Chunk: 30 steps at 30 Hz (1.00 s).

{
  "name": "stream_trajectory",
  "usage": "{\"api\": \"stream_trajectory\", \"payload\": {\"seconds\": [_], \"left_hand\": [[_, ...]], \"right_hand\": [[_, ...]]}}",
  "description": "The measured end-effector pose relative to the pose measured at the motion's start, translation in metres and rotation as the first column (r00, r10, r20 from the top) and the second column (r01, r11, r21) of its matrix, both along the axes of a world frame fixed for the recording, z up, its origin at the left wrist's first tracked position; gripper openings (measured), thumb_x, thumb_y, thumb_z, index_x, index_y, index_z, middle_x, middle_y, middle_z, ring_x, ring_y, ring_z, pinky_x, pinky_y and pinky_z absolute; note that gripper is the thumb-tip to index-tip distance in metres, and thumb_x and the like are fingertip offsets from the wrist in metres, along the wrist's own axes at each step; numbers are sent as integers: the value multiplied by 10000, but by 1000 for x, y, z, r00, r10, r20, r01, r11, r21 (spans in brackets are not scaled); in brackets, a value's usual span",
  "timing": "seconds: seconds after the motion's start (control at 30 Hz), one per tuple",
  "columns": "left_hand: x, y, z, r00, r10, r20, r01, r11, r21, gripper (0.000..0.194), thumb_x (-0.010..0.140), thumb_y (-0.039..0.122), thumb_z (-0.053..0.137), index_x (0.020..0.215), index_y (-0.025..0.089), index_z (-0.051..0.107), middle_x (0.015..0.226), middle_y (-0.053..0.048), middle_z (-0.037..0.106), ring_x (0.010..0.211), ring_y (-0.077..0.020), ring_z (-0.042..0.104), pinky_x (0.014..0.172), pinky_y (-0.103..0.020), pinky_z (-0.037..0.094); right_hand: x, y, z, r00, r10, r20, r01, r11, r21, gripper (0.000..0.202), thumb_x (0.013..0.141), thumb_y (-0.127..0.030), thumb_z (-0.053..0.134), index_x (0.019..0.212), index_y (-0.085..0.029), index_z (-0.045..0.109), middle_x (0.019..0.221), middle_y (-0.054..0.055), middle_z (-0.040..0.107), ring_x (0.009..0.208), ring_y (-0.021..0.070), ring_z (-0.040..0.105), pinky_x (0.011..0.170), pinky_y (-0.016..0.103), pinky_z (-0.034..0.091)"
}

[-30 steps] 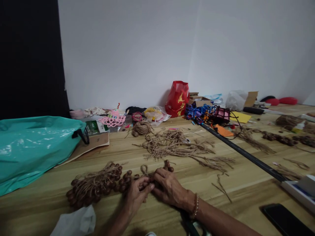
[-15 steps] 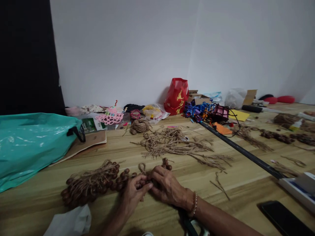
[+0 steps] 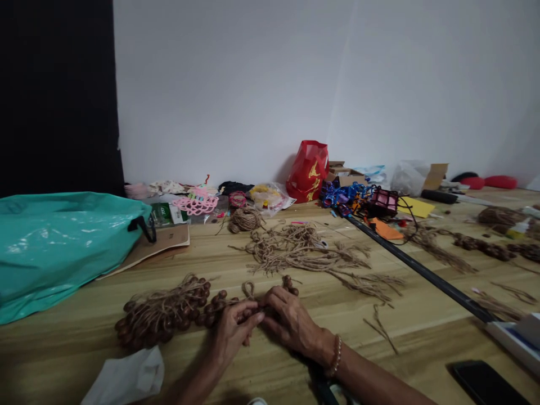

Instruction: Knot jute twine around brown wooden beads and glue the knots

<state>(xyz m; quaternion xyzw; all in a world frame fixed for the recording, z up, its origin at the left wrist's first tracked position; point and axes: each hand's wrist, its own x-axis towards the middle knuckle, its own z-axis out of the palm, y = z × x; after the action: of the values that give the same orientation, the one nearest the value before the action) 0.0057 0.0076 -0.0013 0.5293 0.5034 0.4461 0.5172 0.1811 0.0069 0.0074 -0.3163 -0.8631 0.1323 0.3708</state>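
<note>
My left hand (image 3: 237, 329) is closed, its thumb and fingers pinching the beaded twine where it runs between both hands. Close against it, my right hand (image 3: 291, 323) has its fingers curled on the same beaded twine, and they hide the exact spot being held. A loop of twine (image 3: 248, 289) sticks up just behind the fingertips. Left of my hands lies a bundle of brown beads strung on twine (image 3: 162, 312). A few more brown beads (image 3: 290, 285) show beyond my right hand. A beaded bracelet (image 3: 336, 355) circles my right wrist.
Loose twine strands (image 3: 299, 250) lie behind my hands, near a twine ball (image 3: 245, 219). A teal bag (image 3: 63, 247) is at left, a white tissue (image 3: 126, 376) at front left. A black strip (image 3: 417, 264) crosses the right side; a phone (image 3: 485, 382) lies front right. A red bag (image 3: 307, 171) stands by the wall.
The view has shifted, so everything sits slightly further right in the picture. My hands keep nearly the same pose on the beaded twine, with only small finger movement.
</note>
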Motion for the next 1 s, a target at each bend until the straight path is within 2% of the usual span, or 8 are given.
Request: {"api": "stream_trajectory", "payload": {"seconds": [0.13,0.27,0.43,0.77,1.0], "left_hand": [[-1,0,-3,1000,-13,-2,13,1000,7,510,549,512,794,833,101,690,480,58,529,338,-59,415,323,-183,369],[-3,0,-9,1000,-12,20,11,999,36,517,553,496,803,869,102,694,552,36,553,382,-68,442,324,-181,386],[-4,2,-12,999,-38,31,37,998,54,500,554,500,807,856,117,700,545,42,532,387,-67,429,321,-176,383],[-3,2,-11,999,8,35,-9,999,37,553,529,531,807,875,111,709,530,37,555,383,-77,441,330,-190,388],[-4,-3,-4,998,17,-68,-9,993,114,390,569,467,796,757,131,736,565,1,576,429,-99,464,326,-179,367]], "right_hand": [[-1,-1,-1,1000,-13,23,13,1000,0,81,939,-238,512,977,-177,549,896,73,584,825,206,529,726,301,432],[0,-1,-1,999,1,47,-2,1000,23,97,950,-223,488,1012,-180,547,927,75,581,844,205,524,740,307,428],[0,-3,2,999,10,41,-11,1000,3,123,960,-221,475,1041,-177,556,944,79,584,858,201,528,747,301,435],[2,-2,3,1000,-9,18,9,1000,-8,79,942,-226,510,987,-181,556,913,71,595,840,200,536,735,297,434],[-1,0,-3,999,-12,34,10,999,51,53,909,-205,537,956,-189,555,870,55,581,779,192,524,689,292,418]]}}
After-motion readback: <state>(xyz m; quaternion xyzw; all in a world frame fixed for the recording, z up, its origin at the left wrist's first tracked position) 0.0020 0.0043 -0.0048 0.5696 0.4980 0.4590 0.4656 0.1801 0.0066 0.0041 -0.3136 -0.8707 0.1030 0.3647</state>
